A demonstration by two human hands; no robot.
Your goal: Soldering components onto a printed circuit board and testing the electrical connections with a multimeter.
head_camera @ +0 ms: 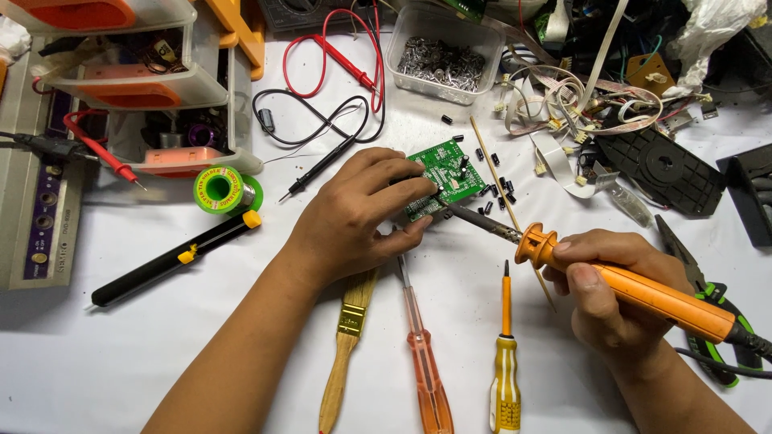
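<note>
Left hand: fingers curled narrow, pinching the near edge of the green circuit board and steadying it on the white table.
Right hand: closed in a full grip round the orange handle of the soldering iron.
Iron tip: dark shaft angled up-left, meeting the board's lower edge just beside the left fingertips; exact contact point probably hidden by the fingers.
Circuit board: centre of table, tilted slightly, between the two hands.
Near the board: small black components scattered to its right; thin wooden stick lying across them.
Below the hands: wooden brush, clear orange screwdriver, yellow screwdriver, side by side.
Left: solder spool, black desoldering pump.
Right: green-handled pliers, partly under the iron.
Far edge: plastic tub of metal parts, red and black probe leads.
</note>
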